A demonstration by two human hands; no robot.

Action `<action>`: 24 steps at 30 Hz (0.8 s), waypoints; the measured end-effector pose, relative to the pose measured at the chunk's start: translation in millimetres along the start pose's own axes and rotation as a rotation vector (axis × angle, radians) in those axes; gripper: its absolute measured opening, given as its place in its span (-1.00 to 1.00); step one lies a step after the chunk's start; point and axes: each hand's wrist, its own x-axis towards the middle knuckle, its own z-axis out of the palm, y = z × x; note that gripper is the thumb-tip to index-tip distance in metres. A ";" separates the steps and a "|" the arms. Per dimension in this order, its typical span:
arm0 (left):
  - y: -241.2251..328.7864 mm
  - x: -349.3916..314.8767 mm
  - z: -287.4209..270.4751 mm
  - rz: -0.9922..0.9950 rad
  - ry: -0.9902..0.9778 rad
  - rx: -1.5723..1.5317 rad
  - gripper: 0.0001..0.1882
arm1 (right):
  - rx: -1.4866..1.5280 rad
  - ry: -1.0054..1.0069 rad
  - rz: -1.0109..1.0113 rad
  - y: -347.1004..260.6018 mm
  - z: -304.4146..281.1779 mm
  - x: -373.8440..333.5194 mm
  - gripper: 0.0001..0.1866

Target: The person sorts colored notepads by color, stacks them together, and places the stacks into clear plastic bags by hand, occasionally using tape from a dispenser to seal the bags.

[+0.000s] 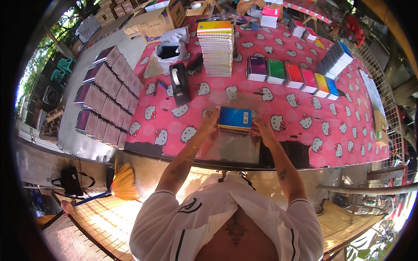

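First inspector: Where is the handled item found?

Second inspector: A small stack of spiral-bound notebooks with a glossy blue top cover (235, 116) is found between the two hands, near the front edge of the table. Its wire-bound edges are turned toward the wearer.

First inspector: How is the left hand (210, 122) placed?

Second inspector: It is placed just beside the left edge of the stack, fingers curled and pointed forward. Whether paper or film is pinched there cannot be told.

First inspector: And the right hand (262, 127)?

Second inspector: It is placed just beside the right edge, fingers bent inward toward the stack. Whether a firm grip is applied cannot be told. The hands are held apart, with the stack between them.

First inspector: What else is noted?

Second inspector: A sheet of clear, shiny plastic film (230, 150) is spread between the stack and the front edge. A black plastic tape dispenser (179, 82) is noted beyond the left hand. Beyond the stack, a tall pile of spiral notebooks with a yellow top cover (215, 50) is seen standing on the pink cat-print tablecloth (296, 132).
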 end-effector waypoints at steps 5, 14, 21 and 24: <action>-34.4 -68.7 -55.9 0.672 -0.238 0.634 -0.61 | -0.775 -0.403 -0.547 12.8 -4.4 -60.3 -0.81; -36.0 -84.3 -71.2 0.709 -0.419 0.675 -0.84 | -0.930 -0.394 -0.457 0.5 12.7 -66.0 -0.87; 20.7 -94.7 -52.7 1.195 -0.135 0.761 -0.78 | -0.660 -0.190 -0.482 -40.3 3.2 -33.1 -0.86; -0.6 -75.4 -59.1 1.120 -0.036 0.760 -0.79 | -0.696 -0.172 -0.402 -41.7 6.1 -27.0 -0.88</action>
